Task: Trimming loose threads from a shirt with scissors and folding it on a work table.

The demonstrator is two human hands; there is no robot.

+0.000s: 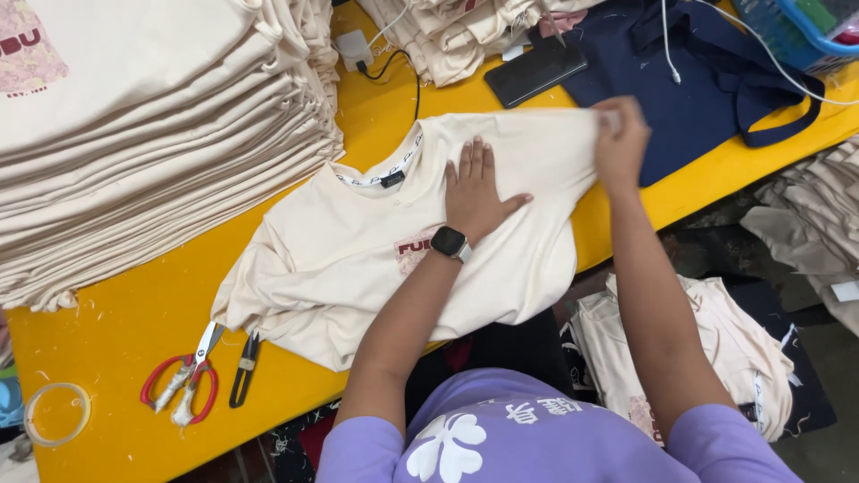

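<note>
Left hand [476,192] presses flat on the cream shirt [358,259] on the yellow counter [125,331]; right hand [619,143] pinches its sleeve

cream t-shirt [358,259] lies flat, front up, on yellow table [134,331].

A black neck label [392,179] sits inside the collar; a dark phone screen [535,72] lies beyond it.

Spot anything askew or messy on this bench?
Mostly tidy. Thread scraps litter the yellow table near the red-handled scissors, and the cream T-shirt overhangs the near edge. Left hand presses it flat; right hand pinches its sleeve.
</note>
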